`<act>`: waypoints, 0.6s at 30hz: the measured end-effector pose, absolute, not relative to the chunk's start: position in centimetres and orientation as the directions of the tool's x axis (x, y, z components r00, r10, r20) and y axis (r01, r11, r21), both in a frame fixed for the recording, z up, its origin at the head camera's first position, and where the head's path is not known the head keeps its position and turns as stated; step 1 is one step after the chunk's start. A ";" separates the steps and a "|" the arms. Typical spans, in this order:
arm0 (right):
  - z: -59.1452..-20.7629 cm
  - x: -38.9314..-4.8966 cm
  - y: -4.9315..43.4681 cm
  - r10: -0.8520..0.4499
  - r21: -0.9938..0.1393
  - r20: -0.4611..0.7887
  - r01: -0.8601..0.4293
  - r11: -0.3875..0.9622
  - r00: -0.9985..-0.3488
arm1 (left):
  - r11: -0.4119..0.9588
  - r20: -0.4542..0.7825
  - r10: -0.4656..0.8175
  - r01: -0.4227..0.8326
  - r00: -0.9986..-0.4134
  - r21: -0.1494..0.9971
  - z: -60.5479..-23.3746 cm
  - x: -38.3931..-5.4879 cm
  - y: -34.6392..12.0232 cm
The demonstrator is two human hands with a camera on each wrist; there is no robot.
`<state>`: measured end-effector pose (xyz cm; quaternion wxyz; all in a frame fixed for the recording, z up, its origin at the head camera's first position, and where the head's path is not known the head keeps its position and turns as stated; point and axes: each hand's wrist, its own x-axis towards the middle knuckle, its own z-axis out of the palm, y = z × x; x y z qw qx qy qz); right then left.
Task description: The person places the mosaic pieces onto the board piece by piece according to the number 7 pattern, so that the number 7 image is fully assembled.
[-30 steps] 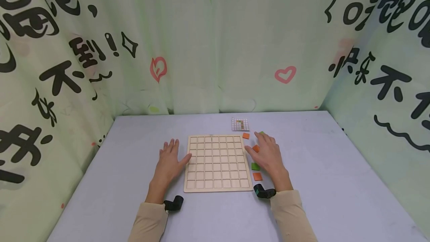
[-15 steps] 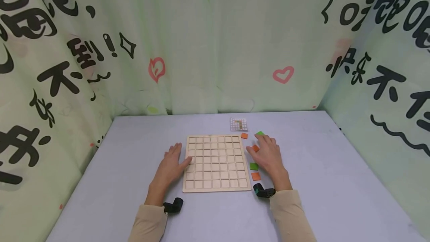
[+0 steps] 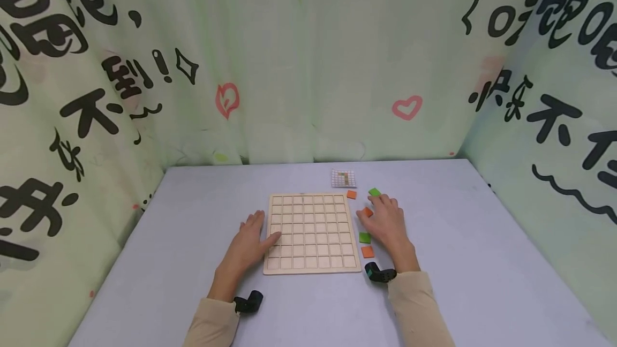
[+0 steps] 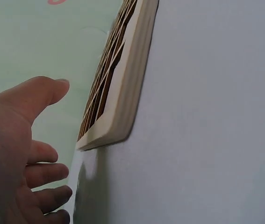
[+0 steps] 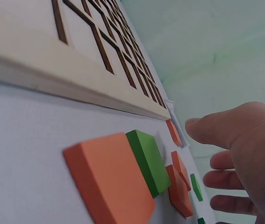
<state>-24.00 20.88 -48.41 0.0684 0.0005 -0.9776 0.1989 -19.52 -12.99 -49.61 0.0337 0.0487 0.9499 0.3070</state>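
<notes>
A wooden grid board (image 3: 310,234) lies flat on the table. At its left side is my left hand (image 3: 247,246), fingers extended, the thumb reaching over the edge cells; nothing is in its grasp, as the left wrist view confirms. My right hand (image 3: 385,222) hovers over a column of square tiles along the board's right side, fingers loosely bent and holding nothing. Nearest to it are a far green tile (image 3: 374,191) and a partly hidden orange tile (image 3: 368,211). Closer to me lie another green tile (image 3: 365,238) and an orange tile (image 3: 368,252).
Behind the board's far right corner lies a small pattern card (image 3: 343,179) with a printed grid. An orange tile (image 3: 352,195) sits between card and board. Printed curtains (image 3: 308,68) surround the white table (image 3: 299,309).
My left hand has slid toward me, its thumb now farther over the board. The right hand's fingertips have drawn back slightly, so more of the far green tile shows.
</notes>
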 end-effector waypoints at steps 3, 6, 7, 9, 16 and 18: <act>-48.6 -24.0 20.9 0.034 -0.380 0.134 -0.019 0.925 -0.990 | 0.808 -0.041 0.120 0.074 -0.992 0.584 -49.6 -19.2 -13.0; -48.7 -24.0 20.9 0.043 -0.373 0.136 -0.011 0.928 -0.990 | 0.805 -0.047 0.132 0.079 -0.990 0.588 -49.5 -18.7 -13.0; -48.7 -24.1 20.9 0.046 -0.372 0.136 -0.008 0.928 -0.990 | 0.801 -0.046 0.136 0.082 -0.990 0.593 -49.4 -18.6 -13.1; -48.7 -24.1 20.9 0.057 -0.372 0.132 0.003 0.928 -0.990 | 0.794 -0.041 0.142 0.089 -0.989 0.601 -49.4 -18.1 -13.1; -49.0 -24.1 20.8 0.070 -0.362 0.138 0.015 0.932 -0.988 | 0.778 -0.036 0.142 0.089 -0.989 0.622 -49.2 -16.4 -13.1; -49.0 -24.1 20.7 0.070 -0.361 0.143 0.013 0.932 -0.987 | 0.772 -0.034 0.139 0.087 -0.990 0.630 -49.1 -15.9 -13.0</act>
